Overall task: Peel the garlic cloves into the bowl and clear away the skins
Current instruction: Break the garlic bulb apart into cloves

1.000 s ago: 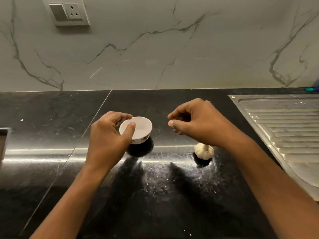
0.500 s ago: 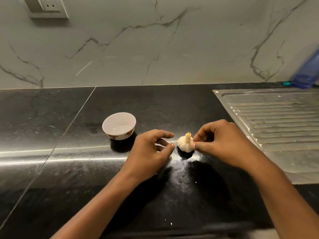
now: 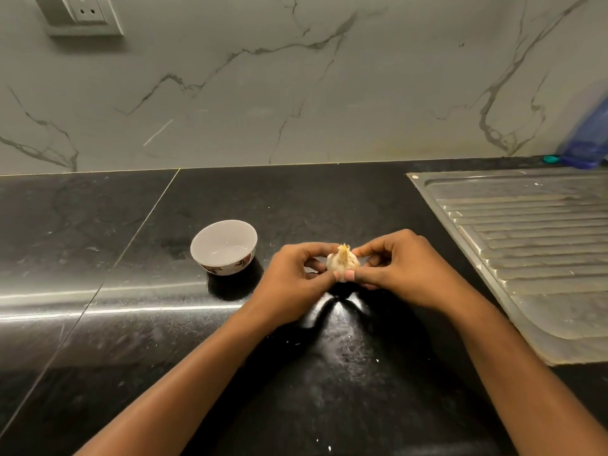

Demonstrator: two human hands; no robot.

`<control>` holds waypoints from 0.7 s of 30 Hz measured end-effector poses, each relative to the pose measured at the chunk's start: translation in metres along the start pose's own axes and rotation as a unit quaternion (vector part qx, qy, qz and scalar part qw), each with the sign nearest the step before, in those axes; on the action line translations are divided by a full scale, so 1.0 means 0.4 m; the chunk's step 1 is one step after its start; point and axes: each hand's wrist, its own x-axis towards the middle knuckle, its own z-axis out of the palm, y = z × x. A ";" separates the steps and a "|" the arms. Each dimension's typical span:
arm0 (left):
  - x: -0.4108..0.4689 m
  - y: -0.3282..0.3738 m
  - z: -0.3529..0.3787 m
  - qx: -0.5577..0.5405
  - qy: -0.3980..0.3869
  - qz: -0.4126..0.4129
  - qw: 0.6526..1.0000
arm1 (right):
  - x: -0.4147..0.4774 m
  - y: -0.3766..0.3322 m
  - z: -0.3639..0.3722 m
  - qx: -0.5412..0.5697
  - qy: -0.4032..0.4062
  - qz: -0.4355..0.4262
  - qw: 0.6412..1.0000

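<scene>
Breaking the garlic bulb (image 3: 342, 262) apart is begun: it is pinched between both hands (image 3: 296, 274) (image 3: 399, 268); next, cloves must be pried loose beside the empty bowl (image 3: 223, 246).

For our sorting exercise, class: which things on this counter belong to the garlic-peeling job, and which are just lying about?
Belong to the job: garlic bulb, pinched by left hand and right hand; white bowl.

Lying about: wall socket; steel drainboard; blue plastic item.
</scene>
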 end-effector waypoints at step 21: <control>0.080 -0.081 -0.060 -0.106 0.027 -0.013 0.994 | 0.157 0.023 0.061 0.236 -0.038 -0.042 0.970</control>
